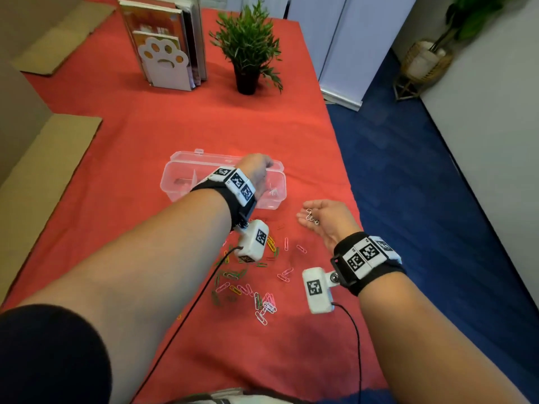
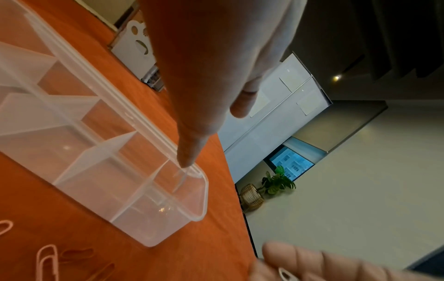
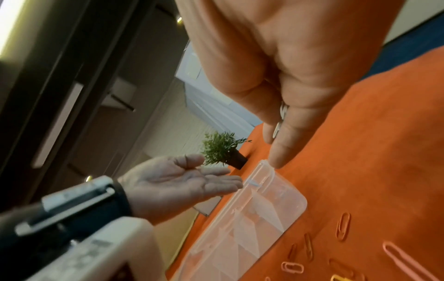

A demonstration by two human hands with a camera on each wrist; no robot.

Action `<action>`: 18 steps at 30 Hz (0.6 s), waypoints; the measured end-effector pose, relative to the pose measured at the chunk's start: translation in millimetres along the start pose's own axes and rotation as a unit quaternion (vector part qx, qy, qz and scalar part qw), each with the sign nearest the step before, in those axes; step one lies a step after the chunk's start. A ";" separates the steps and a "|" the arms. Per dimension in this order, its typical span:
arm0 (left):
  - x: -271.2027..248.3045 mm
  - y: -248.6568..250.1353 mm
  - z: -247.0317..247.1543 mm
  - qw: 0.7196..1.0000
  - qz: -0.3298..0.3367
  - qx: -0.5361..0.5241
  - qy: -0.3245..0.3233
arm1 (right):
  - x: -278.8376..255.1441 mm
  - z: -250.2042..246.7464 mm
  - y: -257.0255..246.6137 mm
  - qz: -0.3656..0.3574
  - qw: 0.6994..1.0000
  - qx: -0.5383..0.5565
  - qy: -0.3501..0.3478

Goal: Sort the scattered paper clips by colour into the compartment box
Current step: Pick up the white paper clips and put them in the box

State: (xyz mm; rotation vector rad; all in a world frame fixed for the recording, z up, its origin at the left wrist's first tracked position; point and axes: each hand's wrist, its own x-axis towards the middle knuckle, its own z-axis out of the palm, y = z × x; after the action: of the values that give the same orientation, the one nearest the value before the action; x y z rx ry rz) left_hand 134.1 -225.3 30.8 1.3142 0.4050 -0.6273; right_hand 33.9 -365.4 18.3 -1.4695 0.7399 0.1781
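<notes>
A clear compartment box point(image 1: 204, 199) point(image 2: 144, 218) point(image 3: 276, 205) lies open on the red cloth. My left hand point(image 1: 258, 170) point(image 2: 204, 76) point(image 3: 182, 182) hovers over its right end with fingers straight and nothing seen in them. A pale clip point(image 1: 272, 192) lies in the rightmost compartment. My right hand point(image 1: 329, 217) point(image 3: 300, 76) point(image 2: 324, 266) rests palm up just right of the box, with a few white clips point(image 1: 311, 218) point(image 3: 280, 121) lying in its relaxed palm. Several pink, green, yellow and white clips point(image 1: 248, 281) point(image 3: 343, 225) point(image 2: 47, 262) are scattered on the cloth in front of the box.
A potted plant point(image 1: 248, 48) and books in a paw-shaped bookend point(image 1: 166, 62) stand at the far end. Cardboard sheets point(image 1: 43, 170) lie on the left. The table edge drops to blue floor point(image 1: 437, 199) close to my right hand. Black cables trail from both wrist cameras.
</notes>
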 end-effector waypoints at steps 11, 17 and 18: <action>-42.1 -42.0 -86.0 0.940 0.150 0.276 0.135 | 46.0 69.5 -36.8 -0.173 0.907 -0.384 0.010; -75.7 -87.5 -145.6 0.893 0.142 0.406 0.132 | 9.9 74.6 -32.5 -0.207 0.868 -0.449 0.031; -80.5 -95.3 -152.7 0.887 0.133 0.423 0.128 | 1.6 72.3 -23.8 -0.206 0.862 -0.463 0.020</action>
State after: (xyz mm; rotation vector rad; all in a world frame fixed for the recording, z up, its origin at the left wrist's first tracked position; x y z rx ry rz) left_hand 22.7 -73.2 -26.8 2.2633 0.1423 -0.3966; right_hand 72.7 -301.3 32.0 -2.5233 0.3358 0.1804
